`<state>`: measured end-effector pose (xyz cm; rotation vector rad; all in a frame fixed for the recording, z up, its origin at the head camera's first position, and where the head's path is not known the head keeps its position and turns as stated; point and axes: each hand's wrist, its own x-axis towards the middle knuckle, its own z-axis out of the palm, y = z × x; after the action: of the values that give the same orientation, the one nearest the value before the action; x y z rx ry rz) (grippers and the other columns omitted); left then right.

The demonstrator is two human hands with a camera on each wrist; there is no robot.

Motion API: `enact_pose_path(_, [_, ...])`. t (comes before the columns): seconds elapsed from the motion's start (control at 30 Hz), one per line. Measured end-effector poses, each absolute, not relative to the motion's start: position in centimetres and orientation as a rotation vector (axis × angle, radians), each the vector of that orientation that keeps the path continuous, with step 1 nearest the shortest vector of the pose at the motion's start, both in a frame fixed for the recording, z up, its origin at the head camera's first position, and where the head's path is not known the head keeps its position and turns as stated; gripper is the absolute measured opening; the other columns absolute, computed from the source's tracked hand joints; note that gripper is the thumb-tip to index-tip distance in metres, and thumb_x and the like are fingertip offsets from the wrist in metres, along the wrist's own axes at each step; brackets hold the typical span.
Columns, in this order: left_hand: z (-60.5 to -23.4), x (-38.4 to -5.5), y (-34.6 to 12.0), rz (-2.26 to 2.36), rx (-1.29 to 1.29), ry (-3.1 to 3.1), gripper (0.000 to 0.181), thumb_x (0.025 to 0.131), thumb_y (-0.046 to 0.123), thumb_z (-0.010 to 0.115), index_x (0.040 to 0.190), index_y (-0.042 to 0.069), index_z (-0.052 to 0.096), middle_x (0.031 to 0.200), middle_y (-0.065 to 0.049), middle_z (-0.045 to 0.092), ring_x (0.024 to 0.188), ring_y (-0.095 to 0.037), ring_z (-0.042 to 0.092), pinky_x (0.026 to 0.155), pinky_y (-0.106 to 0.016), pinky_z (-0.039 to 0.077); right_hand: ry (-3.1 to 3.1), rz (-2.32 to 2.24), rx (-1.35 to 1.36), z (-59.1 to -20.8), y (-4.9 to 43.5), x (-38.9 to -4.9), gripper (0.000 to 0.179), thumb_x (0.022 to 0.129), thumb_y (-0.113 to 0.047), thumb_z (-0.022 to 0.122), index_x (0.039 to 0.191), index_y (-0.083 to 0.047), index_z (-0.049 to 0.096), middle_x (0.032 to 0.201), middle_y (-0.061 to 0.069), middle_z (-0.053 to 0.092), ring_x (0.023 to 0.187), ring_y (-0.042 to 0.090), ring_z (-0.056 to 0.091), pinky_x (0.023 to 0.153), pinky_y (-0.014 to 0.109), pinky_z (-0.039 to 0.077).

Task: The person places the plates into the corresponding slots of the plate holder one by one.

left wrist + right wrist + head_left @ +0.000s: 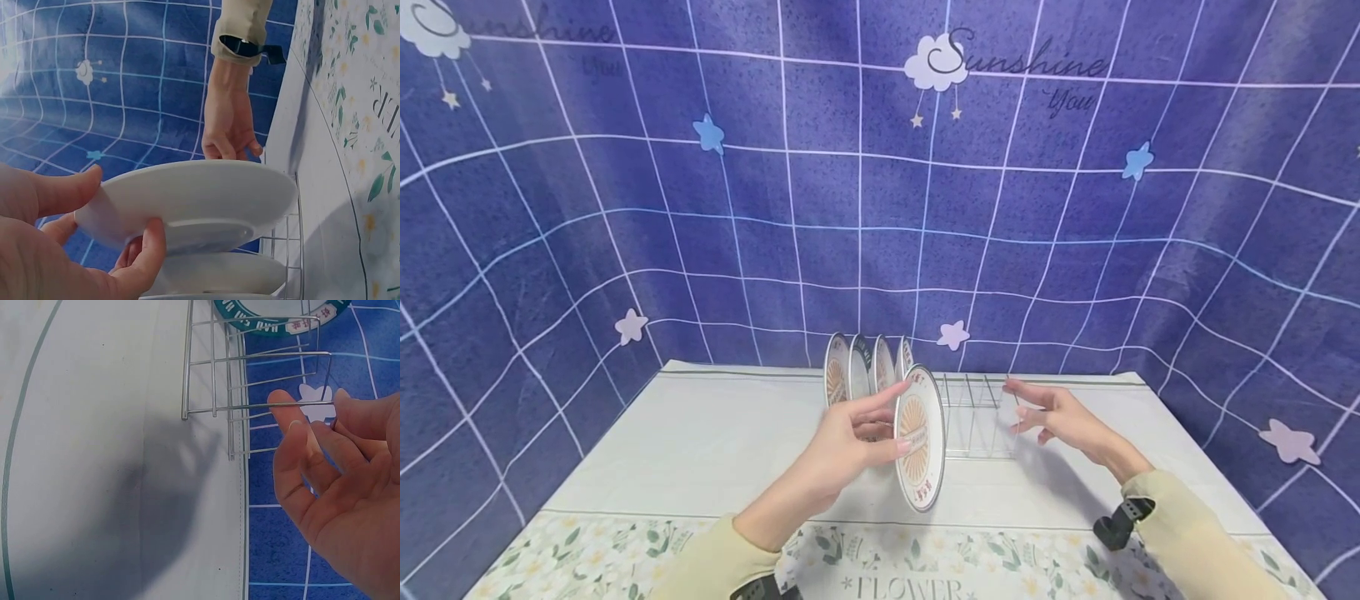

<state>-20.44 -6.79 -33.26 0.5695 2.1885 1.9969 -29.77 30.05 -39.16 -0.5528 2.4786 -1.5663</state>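
My left hand pinches a white plate by its rim, thumb on one face and fingers on the other. Tilted on edge, the plate shows an orange sunburst and red lettering in the head view; its plain white underside faces the left wrist view. Part of a wire dish rack shows behind and to the right of this plate. At the rack's right end, my right hand holds the end wire between thumb and fingers. Several patterned plates stand upright in the rack's left part.
Under the rack lies a white mat with a floral front strip. A blue gridded cloth with stars rises behind and at both sides. In the right wrist view, a green-rimmed plate stands in the rack.
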Motion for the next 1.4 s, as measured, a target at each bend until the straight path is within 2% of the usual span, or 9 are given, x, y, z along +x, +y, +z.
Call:
enact_pose_path(0.2, [-33.3, -21.1, -5.6, 1.992, 0.564, 2.256, 0.073, 0.087, 0.003, 0.083, 0.152, 0.024, 0.059, 0.135, -0.021, 0.059, 0.119, -0.034, 0.062, 0.096, -0.041, 0.059, 2.457, -1.587, -0.556, -39.1, 29.9, -29.7, 0.065, 0.107, -0.014, 0.061, 0.161, 0.006, 0.031, 0.166, 0.023, 0.030, 0.104, 0.038, 0.072, 0.065, 0.033, 0.057])
enact_pose_path(0.53, [-33.0, -22.1, -4.5, 2.027, 0.534, 2.269, 0.072, 0.087, 0.000, 0.082, 0.152, 0.023, 0.059, 0.134, -0.025, 0.058, 0.118, -0.038, 0.063, 0.089, -0.037, 0.062, 2.467, -1.573, -0.533, -39.3, 30.2, -29.9, 0.067, 0.106, -0.017, 0.063, 0.162, 0.003, 0.032, 0.166, 0.022, 0.031, 0.105, 0.034, 0.073, 0.068, 0.036, 0.060])
enact_pose_path(0.77, [-33.4, -22.9, -3.6, 1.968, 0.542, 2.359, 0.073, 0.087, -0.002, 0.080, 0.151, 0.024, 0.060, 0.138, -0.026, 0.059, 0.123, -0.041, 0.062, 0.093, -0.041, 0.061, 2.438, -1.595, -0.549, -39.2, 30.1, -29.7, 0.067, 0.106, -0.015, 0.062, 0.162, 0.005, 0.030, 0.166, 0.023, 0.031, 0.104, 0.036, 0.072, 0.066, 0.033, 0.058])
enact_pose_path(0.93, [-33.8, -22.8, -2.8, 1.880, 0.546, 2.474, 0.072, 0.086, 0.002, 0.083, 0.149, 0.031, 0.062, 0.141, -0.019, 0.060, 0.125, -0.037, 0.063, 0.095, -0.044, 0.060, 2.441, -1.603, -0.557, -39.1, 30.1, -29.7, 0.066, 0.107, -0.015, 0.062, 0.162, 0.004, 0.031, 0.166, 0.023, 0.031, 0.104, 0.036, 0.073, 0.065, 0.033, 0.058])
enact_pose_path(1.17, [-34.1, -22.0, -1.9, 1.812, 0.542, 2.571, 0.074, 0.086, 0.007, 0.085, 0.149, 0.035, 0.061, 0.148, -0.008, 0.060, 0.121, -0.030, 0.065, 0.085, -0.038, 0.062, 2.450, -1.599, -0.547, -39.2, 30.2, -29.7, 0.066, 0.106, -0.016, 0.062, 0.161, 0.004, 0.032, 0.165, 0.023, 0.032, 0.102, 0.031, 0.074, 0.065, 0.033, 0.058])
enact_pose_path(1.4, [-34.0, -21.5, -1.3, 1.751, 0.568, 2.693, 0.075, 0.084, 0.007, 0.086, 0.150, 0.032, 0.061, 0.145, -0.014, 0.062, 0.115, -0.029, 0.068, 0.067, -0.029, 0.061, 2.437, -1.616, -0.546, -39.2, 30.1, -29.7, 0.065, 0.106, -0.014, 0.063, 0.161, 0.005, 0.033, 0.165, 0.023, 0.031, 0.103, 0.032, 0.073, 0.065, 0.032, 0.058])
